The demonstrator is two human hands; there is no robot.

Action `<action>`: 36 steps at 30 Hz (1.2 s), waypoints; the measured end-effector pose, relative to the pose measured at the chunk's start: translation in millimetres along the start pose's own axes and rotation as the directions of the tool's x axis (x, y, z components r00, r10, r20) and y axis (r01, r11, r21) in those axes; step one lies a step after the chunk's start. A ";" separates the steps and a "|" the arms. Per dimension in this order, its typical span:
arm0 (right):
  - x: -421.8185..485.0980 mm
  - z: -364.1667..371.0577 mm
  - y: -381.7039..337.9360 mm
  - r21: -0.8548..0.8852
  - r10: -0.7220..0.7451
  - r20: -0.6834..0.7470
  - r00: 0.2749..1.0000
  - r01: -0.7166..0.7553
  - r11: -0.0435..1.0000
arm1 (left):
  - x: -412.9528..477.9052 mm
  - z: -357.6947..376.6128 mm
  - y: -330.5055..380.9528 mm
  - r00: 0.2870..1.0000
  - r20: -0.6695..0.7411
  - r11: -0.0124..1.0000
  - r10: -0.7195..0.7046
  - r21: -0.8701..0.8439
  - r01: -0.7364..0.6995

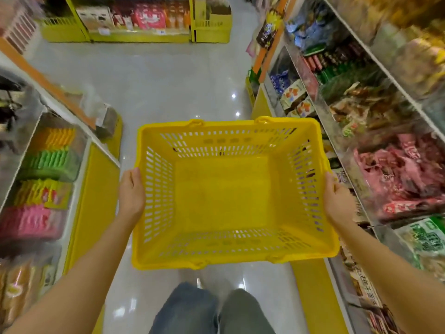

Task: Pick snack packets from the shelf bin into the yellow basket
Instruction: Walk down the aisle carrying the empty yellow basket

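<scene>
jeans-clad legs (212, 309) stand at the bottom edge, on a glossy pale floor (156, 88) of a shop aisle. two bare forearms reach forward from the lower corners. between them, held out in front at about waist height, is the yellow basket (231, 259).

left hand (131, 191) grips the rim of the basket's left short side. its thumb lies along the outer top edge, and the other fingers curl under the rim, out of sight. right hand (337, 196) grips the right short side in the same way, thumb up against the rim, fingers (338, 186) bent close together around the outer edge.

the basket's open top faces up toward the camera, nearly level. its long axis runs left to right, across the aisle, and its slotted walls slope in to a solid yellow bottom that is in full view.

shelf bins line the right side of the aisle, just beside the basket. the closest holds a heap of pink snack packets (404, 169), blurred, with brown and green packets in bins further along. on the left, a lower shelf holds neat rows of green packets (48, 160) and pink packets (29, 220). a yellow shelf unit (134, 34) crosses the far end of the aisle.
</scene>
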State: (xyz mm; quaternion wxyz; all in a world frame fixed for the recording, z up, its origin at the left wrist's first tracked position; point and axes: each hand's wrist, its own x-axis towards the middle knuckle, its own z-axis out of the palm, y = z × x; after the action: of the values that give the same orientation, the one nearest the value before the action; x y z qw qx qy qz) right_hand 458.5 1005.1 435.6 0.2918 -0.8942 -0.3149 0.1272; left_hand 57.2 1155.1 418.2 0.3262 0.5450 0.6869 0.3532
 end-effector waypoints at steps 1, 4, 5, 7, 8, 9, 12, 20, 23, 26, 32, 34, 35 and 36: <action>10.2 5.1 -7.6 -0.005 0.012 -0.005 1.000 -0.012 1.000 | 17.7 6.2 4.0 1.000 0.008 1.000 -0.001 0.008 0.001; 41.2 20.8 -26.2 -0.006 0.046 -0.023 0.999 -0.046 0.999 | 69.2 27.1 17.4 1.000 0.031 1.000 -0.002 0.010 0.002; 52.6 26.4 -32.8 -0.007 0.053 -0.026 0.998 -0.053 0.999 | 87.2 35.1 22.4 0.999 0.039 1.000 0.002 0.015 -0.002; 76.7 38.2 -45.2 -0.006 0.058 -0.028 0.998 -0.058 0.998 | 122.0 51.4 33.8 0.998 0.056 0.999 0.018 0.039 -0.021; 90.1 44.9 -50.6 0.003 0.060 -0.029 0.998 -0.060 0.998 | 138.6 59.6 39.4 0.998 0.064 0.998 0.027 0.048 -0.030; 104.0 51.5 -55.9 0.006 0.075 -0.022 0.997 -0.074 0.997 | 155.1 67.8 44.8 0.997 0.068 0.998 0.034 0.054 -0.038; 146.1 70.5 -75.1 -0.007 0.131 0.029 0.991 -0.130 0.991 | 203.4 91.1 63.4 0.997 0.078 0.996 0.028 0.083 -0.034; 229.9 113.1 -130.0 -0.084 0.245 0.034 0.969 -0.242 0.967 | 319.7 136.2 91.3 0.986 0.169 0.989 0.007 0.143 -0.031; 247.4 128.0 -151.6 -0.082 0.257 0.041 0.965 -0.253 0.964 | 362.6 147.0 96.3 0.979 0.202 0.987 0.018 0.153 -0.050; 260.5 146.7 -173.8 -0.075 0.285 0.036 0.958 -0.281 0.957 | 408.8 160.1 103.6 0.963 0.266 0.986 0.039 0.148 -0.081; 259.3 181.2 -205.2 -0.039 0.483 -0.076 0.872 -0.487 0.873 | 501.0 193.8 130.1 0.904 0.404 0.962 0.137 0.162 -0.218; 253.9 188.5 -213.5 0.010 0.546 -0.099 0.832 -0.548 0.837 | 523.8 209.6 146.7 0.870 0.457 0.944 0.187 0.160 -0.287; 250.1 192.0 -215.6 0.038 0.573 -0.116 0.811 -0.573 0.819 | 533.3 217.9 154.8 0.851 0.483 0.936 0.206 0.156 -0.315; 246.6 195.9 -216.7 0.059 0.596 -0.138 0.791 -0.594 0.802 | 541.8 227.0 163.1 0.831 0.510 0.928 0.224 0.148 -0.341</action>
State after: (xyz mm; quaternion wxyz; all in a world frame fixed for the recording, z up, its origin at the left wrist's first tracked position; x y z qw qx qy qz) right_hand 461.7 1385.6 399.0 0.2656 -0.9528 0.0057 0.1472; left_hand 226.2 1740.5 399.0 0.3653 0.7462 0.5309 0.1671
